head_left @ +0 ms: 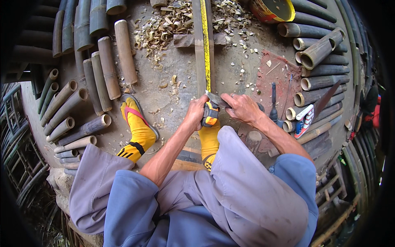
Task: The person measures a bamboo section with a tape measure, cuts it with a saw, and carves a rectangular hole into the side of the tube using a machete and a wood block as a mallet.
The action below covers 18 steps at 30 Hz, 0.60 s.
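Apparently mid-measuring, the left hand (195,113) is clamped round the tape (210,116); right of the tape, the right hand (242,108) grips a blade (215,99), tip near the slat (198,45) beyond the tape. Next likely calls for steadiness.

Left hand (195,112): bare, fingers curled in a grip
Right hand (242,108): bare, just right of the left hand, fingers gripping, back upward
Bare forearms (170,149): slanting inward behind each hand
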{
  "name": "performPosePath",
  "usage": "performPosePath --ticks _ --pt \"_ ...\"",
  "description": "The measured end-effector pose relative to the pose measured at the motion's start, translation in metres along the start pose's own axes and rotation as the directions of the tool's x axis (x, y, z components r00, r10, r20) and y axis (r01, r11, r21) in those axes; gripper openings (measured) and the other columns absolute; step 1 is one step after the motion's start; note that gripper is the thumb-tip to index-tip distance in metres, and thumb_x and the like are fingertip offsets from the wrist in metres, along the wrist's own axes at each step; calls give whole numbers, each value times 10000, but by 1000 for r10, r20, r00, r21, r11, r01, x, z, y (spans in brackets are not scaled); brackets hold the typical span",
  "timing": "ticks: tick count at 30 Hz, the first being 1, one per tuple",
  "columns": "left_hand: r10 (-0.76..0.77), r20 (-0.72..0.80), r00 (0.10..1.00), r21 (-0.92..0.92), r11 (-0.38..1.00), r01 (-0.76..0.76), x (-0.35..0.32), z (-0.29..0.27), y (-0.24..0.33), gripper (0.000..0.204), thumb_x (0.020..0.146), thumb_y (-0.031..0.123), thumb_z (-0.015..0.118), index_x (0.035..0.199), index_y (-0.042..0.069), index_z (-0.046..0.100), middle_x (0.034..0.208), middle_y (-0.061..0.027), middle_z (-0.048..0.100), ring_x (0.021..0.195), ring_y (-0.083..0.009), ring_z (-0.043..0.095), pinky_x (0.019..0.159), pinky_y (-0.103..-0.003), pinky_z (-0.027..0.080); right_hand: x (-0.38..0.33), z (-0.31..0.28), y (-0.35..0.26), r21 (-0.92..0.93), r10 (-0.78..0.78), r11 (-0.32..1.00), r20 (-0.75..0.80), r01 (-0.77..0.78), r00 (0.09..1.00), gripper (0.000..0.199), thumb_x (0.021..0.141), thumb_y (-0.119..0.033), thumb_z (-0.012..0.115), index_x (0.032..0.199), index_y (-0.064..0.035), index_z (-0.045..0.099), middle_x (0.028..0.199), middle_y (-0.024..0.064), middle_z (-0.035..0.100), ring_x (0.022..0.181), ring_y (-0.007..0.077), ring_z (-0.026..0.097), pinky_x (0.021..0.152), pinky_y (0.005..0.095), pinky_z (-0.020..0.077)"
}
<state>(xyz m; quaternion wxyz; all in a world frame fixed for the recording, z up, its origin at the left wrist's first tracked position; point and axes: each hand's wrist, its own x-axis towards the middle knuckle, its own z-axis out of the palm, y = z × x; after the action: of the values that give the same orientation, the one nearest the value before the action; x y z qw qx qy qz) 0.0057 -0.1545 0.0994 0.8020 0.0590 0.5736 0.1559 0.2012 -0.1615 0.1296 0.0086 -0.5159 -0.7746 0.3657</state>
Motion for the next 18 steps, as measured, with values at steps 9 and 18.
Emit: performPosePath --ticks 9,18 --pt "16 21 1000 24 1000 -17 1 -2 -1 323 956 272 459 972 -6 621 776 -130 666 595 -178 657 511 -283 537 -1 2 1 5 -27 1000 10 26 1000 310 769 -131 643 1025 -56 484 752 179 628 693 381 646 593 470 539" --pt "-35 -6 999 14 999 35 2 -1 1 338 950 278 468 939 -26 614 747 -132 664 566 -190 653 487 -290 534 -1 1 0 4 6 1000 19 -6 1000 311 775 -129 638 1037 -56 486 759 178 623 693 382 645 603 470 542"
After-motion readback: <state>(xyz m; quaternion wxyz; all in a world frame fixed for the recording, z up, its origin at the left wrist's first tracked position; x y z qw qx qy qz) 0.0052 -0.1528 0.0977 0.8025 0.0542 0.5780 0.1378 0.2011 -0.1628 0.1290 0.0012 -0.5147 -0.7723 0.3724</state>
